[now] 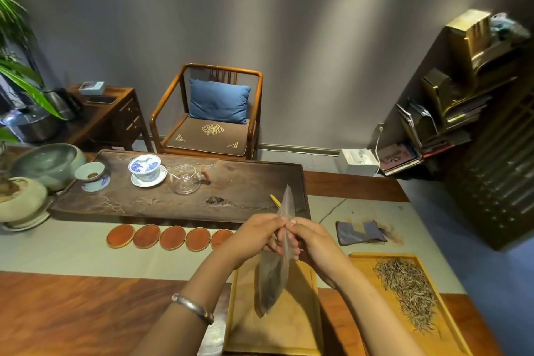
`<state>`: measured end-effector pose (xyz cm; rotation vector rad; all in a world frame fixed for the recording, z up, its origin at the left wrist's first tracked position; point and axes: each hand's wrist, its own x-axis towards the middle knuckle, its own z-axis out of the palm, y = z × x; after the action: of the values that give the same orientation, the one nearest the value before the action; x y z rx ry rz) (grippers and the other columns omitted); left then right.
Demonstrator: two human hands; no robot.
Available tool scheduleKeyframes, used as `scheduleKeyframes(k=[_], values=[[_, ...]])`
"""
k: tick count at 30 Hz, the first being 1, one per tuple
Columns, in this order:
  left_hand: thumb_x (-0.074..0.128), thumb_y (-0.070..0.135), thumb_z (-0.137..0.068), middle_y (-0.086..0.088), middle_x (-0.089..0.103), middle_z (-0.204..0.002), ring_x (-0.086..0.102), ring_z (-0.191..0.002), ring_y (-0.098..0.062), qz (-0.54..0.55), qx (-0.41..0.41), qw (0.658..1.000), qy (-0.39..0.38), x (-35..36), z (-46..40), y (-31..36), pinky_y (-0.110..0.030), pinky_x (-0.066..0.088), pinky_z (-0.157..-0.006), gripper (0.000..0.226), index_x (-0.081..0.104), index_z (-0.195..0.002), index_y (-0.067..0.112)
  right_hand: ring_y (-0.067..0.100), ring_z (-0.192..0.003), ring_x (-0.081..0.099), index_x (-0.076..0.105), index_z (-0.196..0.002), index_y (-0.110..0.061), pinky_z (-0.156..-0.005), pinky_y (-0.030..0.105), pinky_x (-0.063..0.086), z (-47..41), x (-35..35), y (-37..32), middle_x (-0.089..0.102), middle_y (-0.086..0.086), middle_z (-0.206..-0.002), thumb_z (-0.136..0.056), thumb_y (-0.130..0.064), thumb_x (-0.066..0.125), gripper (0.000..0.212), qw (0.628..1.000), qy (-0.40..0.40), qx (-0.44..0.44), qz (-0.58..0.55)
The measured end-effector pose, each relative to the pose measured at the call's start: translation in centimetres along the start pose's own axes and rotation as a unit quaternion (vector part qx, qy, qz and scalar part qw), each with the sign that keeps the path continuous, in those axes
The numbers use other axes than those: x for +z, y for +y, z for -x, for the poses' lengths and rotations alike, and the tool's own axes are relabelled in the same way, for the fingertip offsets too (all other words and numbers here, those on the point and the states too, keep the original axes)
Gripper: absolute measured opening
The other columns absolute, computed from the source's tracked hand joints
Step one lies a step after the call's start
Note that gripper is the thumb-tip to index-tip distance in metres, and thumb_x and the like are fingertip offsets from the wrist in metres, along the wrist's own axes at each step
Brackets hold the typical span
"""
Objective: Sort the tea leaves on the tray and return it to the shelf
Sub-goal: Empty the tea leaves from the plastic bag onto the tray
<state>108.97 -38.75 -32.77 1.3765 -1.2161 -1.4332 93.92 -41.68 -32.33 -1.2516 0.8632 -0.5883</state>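
A clear plastic bag (274, 277) with tea leaves in its lower part hangs over a bare wooden tray (289, 329) at the table's front edge. My left hand (254, 237) and my right hand (312, 243) both pinch the bag near its upper middle, thumbs meeting at its edge. The bag's top corner sticks up above my fingers. A second wooden tray (364, 272) lies to the right, with a long heap of pale tea leaves (410, 292) spread on it. The shelf (462, 101) stands at the right, stacked with boxes and papers.
A dark tea board (245, 182) carries a gaiwan (147, 167), a glass pitcher (185, 179) and a strainer cup (92, 176). Several round coasters (173, 237) line up in front of it. A folded blue cloth (361, 231) lies right. A chair (208, 113) stands behind.
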Motion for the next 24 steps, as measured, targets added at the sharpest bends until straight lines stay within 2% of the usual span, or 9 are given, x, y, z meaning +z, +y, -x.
scheduleKeyframes(k=[4, 8, 10, 13, 15, 17, 19, 21, 24], values=[[0.039, 0.016, -0.104, -0.020, 0.071, -0.086, 0.071, -0.074, -0.020, -0.001, 0.008, 1.000, -0.004, -0.1, 0.3, -0.3, -0.026, 0.055, -0.075, 0.041, 0.059, -0.085, -0.016, 0.019, -0.062, 0.044, 0.069, -0.068, -0.016, -0.061, 0.029, 0.039, -0.1, 0.6, 0.6, 0.052, 0.007, -0.065, -0.088, -0.028, 0.053, 0.029, 0.999, 0.028, 0.000, -0.020], [0.041, 0.011, -0.101, 0.004, 0.067, -0.063, 0.064, -0.061, -0.002, -0.026, 0.021, 0.999, 0.027, 0.1, 0.5, -0.5, -0.016, 0.048, -0.067, 0.040, 0.056, -0.064, 0.012, 0.030, -0.077, 0.055, 0.073, -0.068, -0.013, -0.077, 0.039, 0.046, -0.2, 1.2, 1.1, 0.064, 0.017, -0.076, -0.093, -0.015, 0.045, 0.038, 0.996, 0.089, -0.002, -0.015], [0.042, 0.010, -0.100, 0.006, 0.064, -0.058, 0.063, -0.061, -0.001, -0.025, 0.023, 0.999, 0.030, 0.1, 0.5, -0.8, -0.014, 0.048, -0.068, 0.042, 0.056, -0.060, 0.015, 0.029, -0.077, 0.058, 0.073, -0.067, -0.012, -0.079, 0.040, 0.047, -0.2, 1.6, 1.3, 0.065, 0.015, -0.074, -0.093, -0.014, 0.043, 0.039, 0.995, 0.104, 0.000, 0.006], [0.039, 0.005, -0.100, 0.005, 0.060, -0.055, 0.062, -0.059, -0.006, -0.014, 0.043, 0.997, 0.055, -0.2, 0.8, -1.4, -0.017, 0.052, -0.068, 0.045, 0.053, -0.058, 0.014, 0.025, -0.062, 0.051, 0.061, -0.068, -0.006, -0.063, 0.032, 0.044, -0.1, 1.5, 1.7, 0.053, 0.014, -0.064, -0.095, -0.012, 0.040, 0.035, 0.989, 0.149, 0.005, -0.022], [0.038, 0.003, -0.100, -0.001, 0.056, -0.055, 0.066, -0.061, -0.011, -0.007, 0.043, 0.995, 0.089, -1.0, 1.0, -1.9, -0.020, 0.055, -0.067, 0.046, 0.049, -0.056, 0.013, 0.014, -0.048, 0.037, 0.049, -0.055, -0.017, -0.047, 0.025, 0.032, -0.1, 0.5, 2.1, 0.038, 0.001, -0.051, -0.096, -0.011, 0.037, 0.043, 0.980, 0.195, -0.003, -0.050], [0.041, 0.004, -0.099, -0.007, 0.057, -0.058, 0.072, -0.066, -0.014, -0.020, 0.013, 0.996, 0.088, -1.5, 1.3, -2.3, -0.017, 0.053, -0.063, 0.048, 0.050, -0.053, 0.015, 0.013, -0.046, 0.033, 0.044, -0.046, -0.025, -0.047, 0.026, 0.031, 0.0, -0.7, 2.2, 0.035, -0.006, -0.046, -0.094, -0.011, 0.036, 0.051, 0.977, 0.213, -0.012, -0.014], [0.047, 0.006, -0.097, -0.009, 0.058, -0.055, 0.072, -0.061, -0.014, -0.021, -0.010, 0.996, 0.087, -1.9, 1.7, -2.3, -0.016, 0.050, -0.057, 0.049, 0.052, -0.049, 0.016, 0.011, -0.047, 0.039, 0.046, -0.043, -0.025, -0.051, 0.030, 0.042, 0.3, -1.2, 2.3, 0.038, -0.008, -0.046, -0.093, -0.013, 0.040, 0.051, 0.976, 0.208, -0.017, 0.067], [0.048, 0.002, -0.092, -0.003, 0.055, -0.046, 0.069, -0.053, -0.016, -0.033, -0.013, 0.992, 0.121, -2.3, 1.9, -2.4, -0.021, 0.052, -0.057, 0.053, 0.053, -0.042, 0.017, 0.011, -0.050, 0.041, 0.044, -0.043, -0.024, -0.053, 0.040, 0.052, 0.9, -1.7, 2.4, 0.037, -0.009, -0.046, -0.091, -0.016, 0.044, 0.048, 0.963, 0.225, -0.031, 0.146], [0.048, 0.001, -0.091, -0.003, 0.054, -0.039, 0.065, -0.048, -0.020, -0.049, -0.009, 0.983, 0.175, -2.6, 2.2, -2.5, -0.025, 0.056, -0.058, 0.058, 0.054, -0.035, 0.017, 0.017, -0.050, 0.036, 0.036, -0.044, -0.022, -0.063, 0.056, 0.052, 1.6, -2.6, 2.3, 0.031, -0.003, -0.045, -0.088, -0.019, 0.048, 0.046, 0.926, 0.298, -0.059, 0.225]])
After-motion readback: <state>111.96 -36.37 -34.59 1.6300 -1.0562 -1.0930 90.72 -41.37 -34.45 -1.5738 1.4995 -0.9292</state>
